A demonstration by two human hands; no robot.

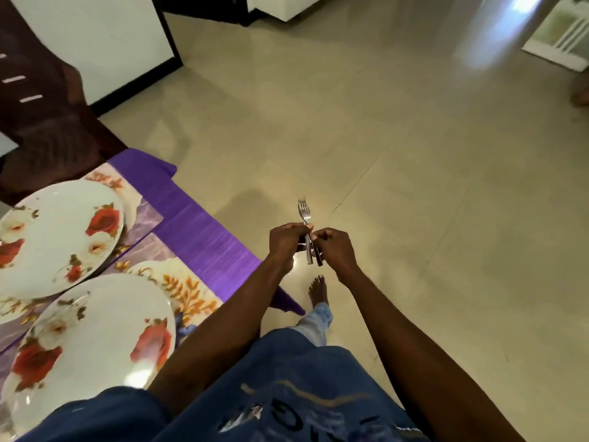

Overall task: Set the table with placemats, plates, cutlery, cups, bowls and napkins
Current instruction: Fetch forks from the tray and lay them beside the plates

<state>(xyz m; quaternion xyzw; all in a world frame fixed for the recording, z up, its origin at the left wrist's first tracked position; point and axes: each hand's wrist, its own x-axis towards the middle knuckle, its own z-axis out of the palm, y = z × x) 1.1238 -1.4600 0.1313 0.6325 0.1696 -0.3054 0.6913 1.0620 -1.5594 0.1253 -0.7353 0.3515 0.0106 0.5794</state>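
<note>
Forks are held in a small bunch out over the tiled floor, to the right of the table edge. At least two sets of tines can be made out above the fingers, and two handle ends are seen below; the exact count cannot be told. The bunch is gripped by the left hand, its fingers curled round the necks, while the right hand is closed on the handles just beside it, thumb and fingers pinching. The two hands are almost touching.

Two white plates with red and white roses are counted on the table at the left: the far plate and the near plate, each laid on its own placemat. Two floral placemats are seen, the far placemat and the near placemat, and a purple cloth is spread beneath them, hanging over the table edge.

One dark brown chair is stood at the far end of the table. One bare foot is seen on the floor. Pale markings are printed on the blue shirt, but nothing can be read.
</note>
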